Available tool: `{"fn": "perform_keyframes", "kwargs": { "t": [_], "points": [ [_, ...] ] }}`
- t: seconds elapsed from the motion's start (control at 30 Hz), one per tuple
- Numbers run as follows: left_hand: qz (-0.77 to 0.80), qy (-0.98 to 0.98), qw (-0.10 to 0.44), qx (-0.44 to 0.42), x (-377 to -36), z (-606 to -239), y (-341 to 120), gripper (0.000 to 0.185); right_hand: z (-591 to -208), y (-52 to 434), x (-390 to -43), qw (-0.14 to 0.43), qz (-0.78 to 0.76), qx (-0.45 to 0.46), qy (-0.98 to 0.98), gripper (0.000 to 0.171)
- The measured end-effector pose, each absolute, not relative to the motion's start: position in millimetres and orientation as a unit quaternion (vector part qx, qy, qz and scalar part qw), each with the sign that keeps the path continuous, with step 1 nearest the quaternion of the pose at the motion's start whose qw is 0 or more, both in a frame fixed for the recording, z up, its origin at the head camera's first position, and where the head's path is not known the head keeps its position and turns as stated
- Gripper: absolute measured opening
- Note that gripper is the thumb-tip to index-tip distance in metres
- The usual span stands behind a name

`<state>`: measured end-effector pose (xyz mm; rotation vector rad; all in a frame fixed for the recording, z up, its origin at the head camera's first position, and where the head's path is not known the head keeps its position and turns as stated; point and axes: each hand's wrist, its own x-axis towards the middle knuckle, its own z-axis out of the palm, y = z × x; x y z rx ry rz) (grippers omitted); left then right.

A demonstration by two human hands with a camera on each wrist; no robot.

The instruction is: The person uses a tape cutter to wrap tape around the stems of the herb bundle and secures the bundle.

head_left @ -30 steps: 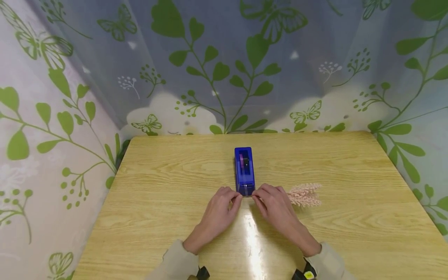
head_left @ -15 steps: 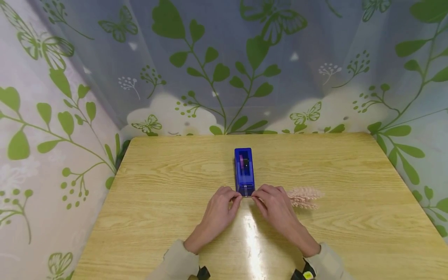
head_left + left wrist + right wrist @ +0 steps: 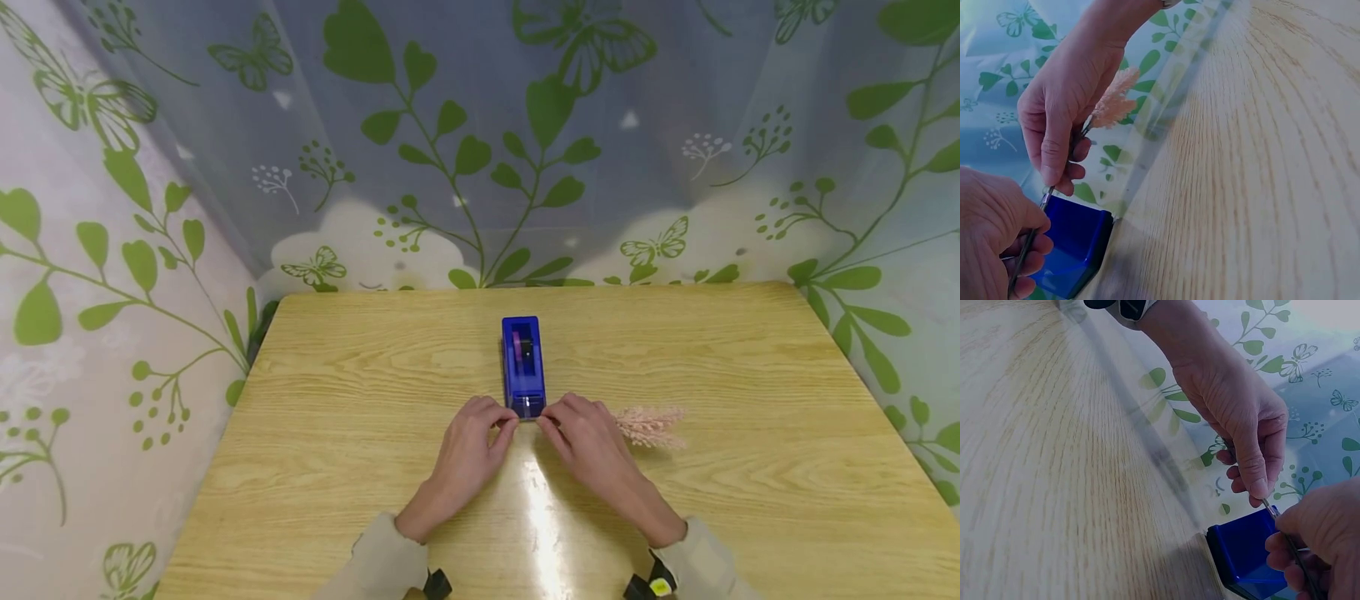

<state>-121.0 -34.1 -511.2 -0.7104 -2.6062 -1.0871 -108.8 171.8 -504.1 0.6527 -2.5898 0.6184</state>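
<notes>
Both hands hold one thin dark stem just in front of a blue tape dispenser [image 3: 524, 385]. My left hand [image 3: 471, 443] pinches it on the left side, and my right hand [image 3: 591, 440] pinches it on the right. Between the fingertips, a short stretch of the stem [image 3: 1047, 197] shows in the left wrist view, with a shiny bit that looks like clear tape. Pink fluffy artificial flower heads [image 3: 649, 427] stick out to the right, beyond the right hand. Curled fingers hide much of the stem.
The dispenser stands lengthwise on the wood-grain table [image 3: 360, 358]. Behind and beside the table hangs a patterned curtain [image 3: 465, 150] with green leaves and butterflies. Dark straps [image 3: 651, 579] show at the wrists.
The pink flower heads have turned, blurring half a second ago, and now look narrower and slightly lower. Both hands stay almost in place, still pinching the stem; the dispenser has not moved.
</notes>
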Motion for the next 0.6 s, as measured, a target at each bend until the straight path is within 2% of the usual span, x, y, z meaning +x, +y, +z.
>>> {"fn": "perform_keyframes", "kwargs": {
  "t": [0.3, 0.43, 0.6],
  "points": [
    [-0.372, -0.890, 0.119, -0.235, -120.1, -511.8, -33.6, 0.004, -501.9, 170.4, -109.9, 0.204, 0.204, 0.235, -0.928, 0.002],
    [-0.365, -0.897, 0.112, -0.223, -117.9, -509.9, -31.5, 0.009, -501.5, 171.1, -110.7, 0.215, 0.210, 0.239, -0.923, 0.008],
    [-0.353, -0.902, 0.112, -0.223, -117.9, -508.9, -29.7, 0.015, -500.7, 172.3, -111.3, 0.225, 0.216, 0.242, -0.919, 0.006]
  ]
}}
